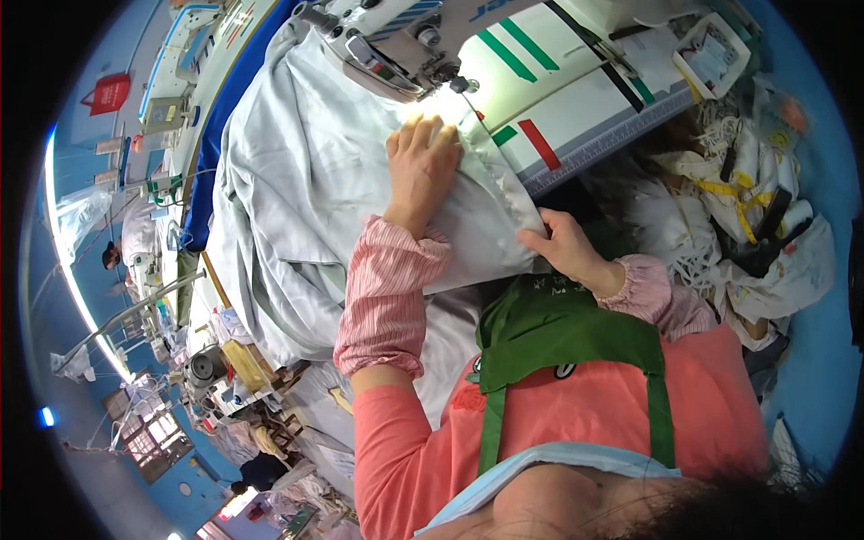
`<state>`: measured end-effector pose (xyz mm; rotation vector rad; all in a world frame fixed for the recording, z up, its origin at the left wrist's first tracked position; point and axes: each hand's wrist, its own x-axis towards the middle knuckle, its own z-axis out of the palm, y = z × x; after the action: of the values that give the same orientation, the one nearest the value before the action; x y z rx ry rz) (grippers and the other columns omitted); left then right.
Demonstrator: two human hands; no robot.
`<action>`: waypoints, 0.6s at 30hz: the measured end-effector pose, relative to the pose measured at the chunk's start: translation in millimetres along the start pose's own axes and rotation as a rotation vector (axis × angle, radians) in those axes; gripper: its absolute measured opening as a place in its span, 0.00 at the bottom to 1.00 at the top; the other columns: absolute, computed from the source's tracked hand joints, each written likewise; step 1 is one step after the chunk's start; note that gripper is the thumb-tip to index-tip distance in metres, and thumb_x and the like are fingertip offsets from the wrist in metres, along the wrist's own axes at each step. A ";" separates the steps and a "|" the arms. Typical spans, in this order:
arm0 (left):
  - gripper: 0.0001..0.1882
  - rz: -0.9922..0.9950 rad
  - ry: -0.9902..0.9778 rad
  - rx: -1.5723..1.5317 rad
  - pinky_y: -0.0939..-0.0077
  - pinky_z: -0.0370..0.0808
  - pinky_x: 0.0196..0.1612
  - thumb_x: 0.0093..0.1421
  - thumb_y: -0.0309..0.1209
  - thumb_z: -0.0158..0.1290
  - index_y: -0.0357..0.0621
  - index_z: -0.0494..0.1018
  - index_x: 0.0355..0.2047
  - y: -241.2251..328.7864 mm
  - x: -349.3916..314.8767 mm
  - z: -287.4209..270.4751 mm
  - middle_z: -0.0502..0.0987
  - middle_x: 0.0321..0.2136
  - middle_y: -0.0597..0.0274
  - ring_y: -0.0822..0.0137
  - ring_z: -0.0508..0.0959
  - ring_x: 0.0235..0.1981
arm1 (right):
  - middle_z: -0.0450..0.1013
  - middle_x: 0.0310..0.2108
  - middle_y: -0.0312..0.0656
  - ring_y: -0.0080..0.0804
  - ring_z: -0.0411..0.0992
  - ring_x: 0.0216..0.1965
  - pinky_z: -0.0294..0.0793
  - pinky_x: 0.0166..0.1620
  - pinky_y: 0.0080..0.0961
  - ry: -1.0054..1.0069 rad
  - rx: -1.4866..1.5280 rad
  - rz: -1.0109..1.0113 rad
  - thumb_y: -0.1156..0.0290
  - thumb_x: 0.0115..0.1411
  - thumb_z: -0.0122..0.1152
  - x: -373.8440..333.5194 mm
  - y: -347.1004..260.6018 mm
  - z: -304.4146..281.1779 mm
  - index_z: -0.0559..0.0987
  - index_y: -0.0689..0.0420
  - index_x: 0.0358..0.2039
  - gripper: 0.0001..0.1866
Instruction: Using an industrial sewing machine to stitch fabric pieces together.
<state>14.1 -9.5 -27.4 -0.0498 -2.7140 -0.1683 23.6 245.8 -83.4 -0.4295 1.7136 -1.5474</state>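
Note:
A large pale grey-white cloth (297, 171) spreads over the machine bed and hangs down toward my lap. My left hand (423, 171) lies palm down on it, fingers stretched toward the lit needle area of the sewing machine (387, 54). No object shows in that hand; its fingertips press the cloth just before the presser foot. My right hand (571, 247) pinches the cloth's right edge between thumb and fingers, off the table's front edge. A folded hem runs from this pinch up to the needle. Glare hides the exact stitching point.
A ruler strip (621, 135) runs along the table's front edge, with green, red and black tapes on the white top. A white tray (711, 54) of small parts stands at the right. Thread cones and scraps (756, 189) are piled beside it. Other machines (175, 72) stand at the left.

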 end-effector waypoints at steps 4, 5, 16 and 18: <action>0.09 0.270 -0.103 -0.134 0.64 0.68 0.47 0.49 0.28 0.58 0.43 0.75 0.31 8.6 -11.6 -15.0 0.76 0.36 0.60 0.57 0.75 0.42 | 0.75 0.23 0.37 0.15 0.68 0.25 0.70 0.28 0.21 0.029 0.059 -0.043 0.70 0.55 0.64 -15.3 -20.2 -0.9 0.76 0.67 0.32 0.12; 0.07 0.274 -0.159 -0.194 0.64 0.69 0.46 0.48 0.27 0.58 0.43 0.74 0.29 13.6 -15.1 -21.9 0.76 0.33 0.61 0.57 0.75 0.39 | 0.75 0.22 0.43 0.21 0.70 0.24 0.70 0.28 0.24 0.033 -0.015 -0.081 0.69 0.55 0.64 -15.9 -23.8 -4.1 0.76 0.67 0.31 0.13; 0.07 0.083 -0.172 0.008 0.64 0.69 0.39 0.50 0.30 0.59 0.43 0.73 0.27 45.8 -20.0 -30.7 0.73 0.28 0.61 0.57 0.74 0.34 | 0.65 0.16 0.56 0.53 0.65 0.17 0.63 0.22 0.37 0.113 -0.150 -0.207 0.69 0.53 0.64 -31.1 -24.5 -4.9 0.64 0.65 0.21 0.18; 0.07 0.157 -0.176 0.083 0.65 0.70 0.40 0.50 0.30 0.60 0.42 0.74 0.28 40.2 -16.6 -32.0 0.74 0.31 0.61 0.57 0.75 0.35 | 0.65 0.16 0.55 0.55 0.66 0.19 0.63 0.22 0.38 0.102 -0.248 -0.200 0.68 0.53 0.64 -31.1 -24.8 -8.8 0.64 0.64 0.22 0.18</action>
<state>44.7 26.3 -0.8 -0.2637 -2.8739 -0.0052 31.2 268.4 -50.4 -0.6753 2.0026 -1.5218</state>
